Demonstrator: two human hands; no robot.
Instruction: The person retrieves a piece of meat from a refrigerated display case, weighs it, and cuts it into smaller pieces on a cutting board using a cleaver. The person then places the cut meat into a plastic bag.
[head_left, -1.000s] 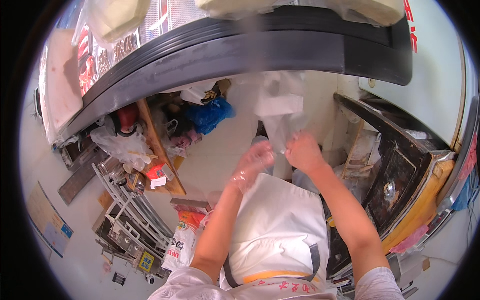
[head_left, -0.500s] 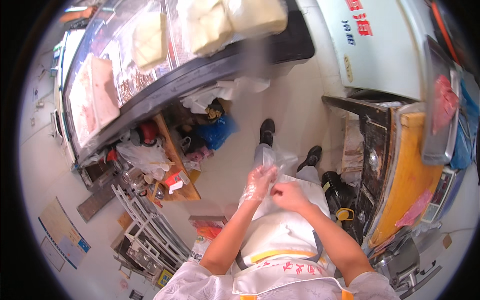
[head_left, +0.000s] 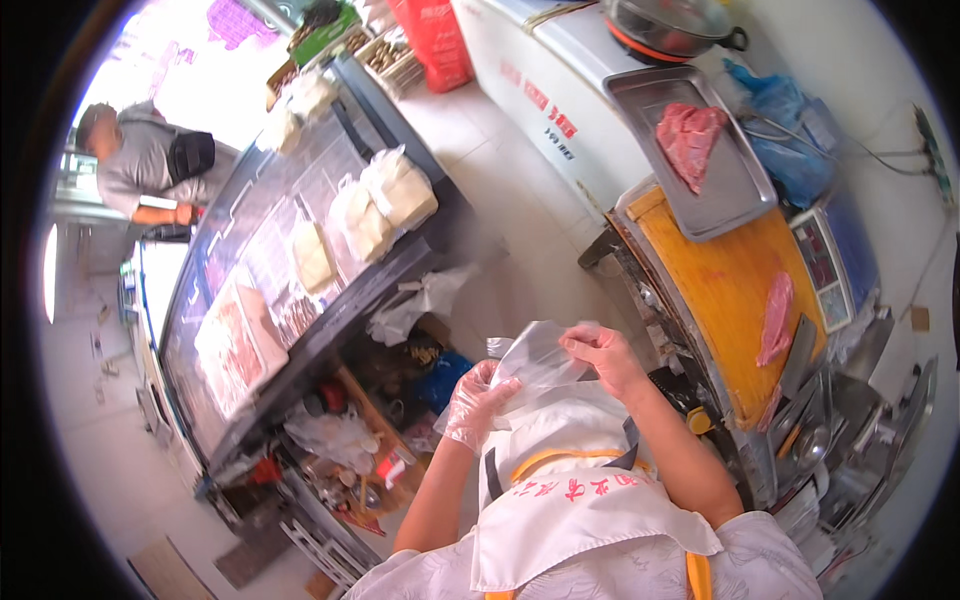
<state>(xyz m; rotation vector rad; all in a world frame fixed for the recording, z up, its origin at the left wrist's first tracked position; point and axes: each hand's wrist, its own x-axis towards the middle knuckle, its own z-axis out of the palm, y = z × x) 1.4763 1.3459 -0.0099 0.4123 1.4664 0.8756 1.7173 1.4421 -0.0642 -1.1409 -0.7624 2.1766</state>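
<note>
A clear plastic bag (head_left: 540,358) is stretched between my two hands in front of the white apron. My left hand (head_left: 478,402) wears a thin clear disposable glove and is closed on the bag's left side. Bare, my right hand (head_left: 606,356) pinches the bag's upper right edge between thumb and fingers. The bag looks thin and flat, with nothing visible inside it. The white apron (head_left: 560,440) with yellow straps covers my front.
At left is a glass display case (head_left: 270,230) with pale wrapped blocks (head_left: 370,220). To the right, a wooden board (head_left: 720,290) carries a cleaver (head_left: 797,350), a piece of meat (head_left: 776,318) and a metal tray (head_left: 690,150) with red meat (head_left: 690,140). A person (head_left: 150,165) stands beyond the case.
My hands have moved apart, and the plastic bag is now spread between them. The view has tilted up, bringing the person, the meat tray and the board's top into sight.
</note>
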